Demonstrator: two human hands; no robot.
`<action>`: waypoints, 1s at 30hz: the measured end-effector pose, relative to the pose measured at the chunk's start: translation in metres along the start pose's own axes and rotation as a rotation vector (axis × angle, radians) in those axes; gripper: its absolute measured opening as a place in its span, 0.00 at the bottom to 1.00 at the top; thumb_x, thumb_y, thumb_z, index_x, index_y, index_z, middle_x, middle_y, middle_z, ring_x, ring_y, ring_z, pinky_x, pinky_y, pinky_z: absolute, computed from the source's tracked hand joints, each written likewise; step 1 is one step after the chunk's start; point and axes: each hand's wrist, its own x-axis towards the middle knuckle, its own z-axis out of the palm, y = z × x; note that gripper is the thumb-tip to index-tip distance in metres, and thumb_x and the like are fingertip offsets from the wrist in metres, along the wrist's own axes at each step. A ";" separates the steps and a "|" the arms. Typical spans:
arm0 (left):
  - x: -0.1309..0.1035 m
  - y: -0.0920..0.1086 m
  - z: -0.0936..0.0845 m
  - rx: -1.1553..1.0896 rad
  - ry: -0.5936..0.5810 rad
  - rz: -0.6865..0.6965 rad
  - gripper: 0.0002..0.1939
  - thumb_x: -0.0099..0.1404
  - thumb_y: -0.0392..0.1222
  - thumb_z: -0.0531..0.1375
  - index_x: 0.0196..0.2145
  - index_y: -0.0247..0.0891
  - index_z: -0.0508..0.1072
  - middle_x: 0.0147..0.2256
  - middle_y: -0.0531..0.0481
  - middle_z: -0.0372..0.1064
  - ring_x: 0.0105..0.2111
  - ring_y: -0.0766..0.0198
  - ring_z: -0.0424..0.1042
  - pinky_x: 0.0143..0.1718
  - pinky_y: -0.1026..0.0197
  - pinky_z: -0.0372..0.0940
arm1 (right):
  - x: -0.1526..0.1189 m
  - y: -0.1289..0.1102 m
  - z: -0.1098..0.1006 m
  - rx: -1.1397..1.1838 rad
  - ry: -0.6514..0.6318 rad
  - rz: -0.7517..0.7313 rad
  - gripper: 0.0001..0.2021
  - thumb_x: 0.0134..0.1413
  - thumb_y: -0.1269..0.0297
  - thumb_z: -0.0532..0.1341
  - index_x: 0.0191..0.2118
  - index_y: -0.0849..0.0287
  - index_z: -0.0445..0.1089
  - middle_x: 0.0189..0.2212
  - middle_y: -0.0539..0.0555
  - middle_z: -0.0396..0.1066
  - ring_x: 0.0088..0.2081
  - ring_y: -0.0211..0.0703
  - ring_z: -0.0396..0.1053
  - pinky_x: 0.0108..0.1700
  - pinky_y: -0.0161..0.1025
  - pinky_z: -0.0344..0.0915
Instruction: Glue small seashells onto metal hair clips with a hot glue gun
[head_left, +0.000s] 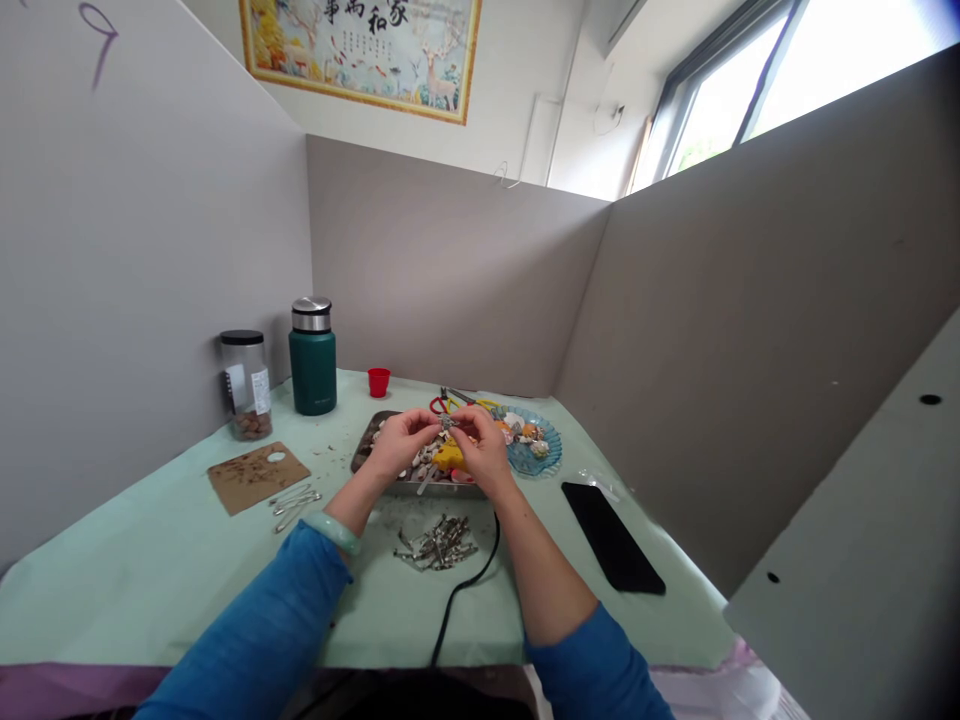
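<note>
- Your one view looks from your head, at the near side of the desk [135,560].
- It faces forward and down, with your forearms [547,570] reaching in from near.
- It sits close enough to cover your left hand [403,443], right hand [486,447] and most of the desk.
- Its wide span reaches past the far partition [450,265] to the framed picture [360,55] and, far right, the window [795,75].

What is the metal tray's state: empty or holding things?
Not empty: small pale pieces show inside the tray. The left hand and right hand hide part; cannot tell how full.
</note>
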 end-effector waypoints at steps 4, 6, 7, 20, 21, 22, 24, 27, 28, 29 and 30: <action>-0.001 0.003 0.002 -0.035 0.010 -0.005 0.12 0.50 0.45 0.65 0.28 0.36 0.70 0.26 0.53 0.68 0.26 0.66 0.65 0.30 0.63 0.61 | -0.001 -0.002 0.000 -0.027 0.011 -0.014 0.05 0.52 0.69 0.58 0.37 0.57 0.68 0.38 0.55 0.66 0.41 0.42 0.66 0.42 0.39 0.68; -0.002 0.004 0.003 -0.053 0.022 -0.007 0.13 0.49 0.46 0.66 0.29 0.36 0.70 0.27 0.53 0.68 0.27 0.66 0.66 0.31 0.63 0.61 | -0.001 -0.003 0.000 -0.042 0.015 -0.022 0.05 0.53 0.69 0.58 0.37 0.57 0.68 0.38 0.55 0.66 0.41 0.43 0.66 0.42 0.40 0.68; -0.002 0.004 0.004 -0.063 0.023 -0.006 0.13 0.48 0.46 0.66 0.29 0.36 0.70 0.27 0.52 0.69 0.27 0.65 0.67 0.32 0.63 0.62 | -0.002 -0.003 0.000 -0.051 0.016 -0.026 0.05 0.53 0.69 0.57 0.37 0.56 0.68 0.38 0.55 0.66 0.41 0.43 0.66 0.42 0.40 0.68; -0.003 0.006 0.004 -0.128 0.035 -0.022 0.16 0.46 0.45 0.68 0.29 0.35 0.69 0.27 0.53 0.67 0.28 0.67 0.66 0.31 0.64 0.62 | -0.002 -0.005 0.001 -0.068 0.009 -0.055 0.08 0.52 0.70 0.58 0.40 0.57 0.67 0.39 0.55 0.66 0.39 0.41 0.66 0.41 0.39 0.68; -0.003 0.007 0.004 -0.131 0.032 -0.021 0.16 0.46 0.45 0.68 0.29 0.35 0.69 0.27 0.53 0.68 0.28 0.66 0.67 0.31 0.63 0.62 | -0.002 -0.005 0.001 -0.073 0.008 -0.049 0.08 0.52 0.70 0.58 0.40 0.57 0.67 0.39 0.55 0.66 0.38 0.41 0.67 0.40 0.38 0.67; -0.003 0.007 0.004 -0.133 0.029 -0.022 0.16 0.45 0.45 0.68 0.28 0.35 0.69 0.27 0.53 0.68 0.28 0.66 0.67 0.32 0.63 0.62 | -0.002 -0.004 0.001 -0.079 0.005 -0.044 0.07 0.52 0.70 0.58 0.39 0.57 0.67 0.38 0.54 0.67 0.37 0.41 0.67 0.40 0.38 0.67; -0.003 0.007 0.003 -0.128 0.024 -0.026 0.16 0.45 0.46 0.68 0.28 0.36 0.69 0.28 0.52 0.69 0.29 0.66 0.67 0.32 0.63 0.62 | -0.002 -0.004 0.001 -0.086 0.000 -0.034 0.06 0.53 0.69 0.58 0.39 0.57 0.67 0.37 0.54 0.67 0.37 0.41 0.67 0.39 0.38 0.67; -0.004 0.009 0.002 -0.107 0.028 -0.022 0.16 0.46 0.47 0.68 0.29 0.36 0.71 0.28 0.51 0.69 0.29 0.65 0.67 0.31 0.63 0.62 | -0.002 -0.005 0.001 -0.086 0.007 -0.035 0.06 0.54 0.68 0.58 0.39 0.57 0.68 0.37 0.54 0.67 0.37 0.41 0.67 0.40 0.38 0.67; -0.004 0.010 0.002 -0.103 0.028 -0.020 0.15 0.47 0.47 0.68 0.29 0.35 0.71 0.28 0.51 0.69 0.28 0.65 0.67 0.31 0.63 0.62 | -0.002 -0.005 0.001 -0.087 0.009 -0.038 0.06 0.54 0.69 0.58 0.39 0.57 0.68 0.37 0.54 0.67 0.37 0.41 0.67 0.40 0.38 0.67; -0.004 0.010 0.002 -0.100 0.031 -0.017 0.15 0.48 0.48 0.67 0.29 0.36 0.71 0.28 0.51 0.69 0.28 0.65 0.67 0.31 0.63 0.62 | -0.002 -0.005 0.001 -0.087 0.013 -0.041 0.07 0.54 0.69 0.58 0.39 0.57 0.68 0.37 0.54 0.67 0.37 0.41 0.67 0.40 0.38 0.67; -0.005 0.010 0.002 -0.099 0.032 -0.015 0.15 0.48 0.48 0.67 0.29 0.36 0.72 0.27 0.51 0.69 0.28 0.65 0.67 0.31 0.63 0.62 | -0.002 -0.005 0.000 -0.088 0.016 -0.042 0.07 0.54 0.69 0.58 0.39 0.57 0.68 0.37 0.54 0.67 0.37 0.41 0.67 0.40 0.38 0.67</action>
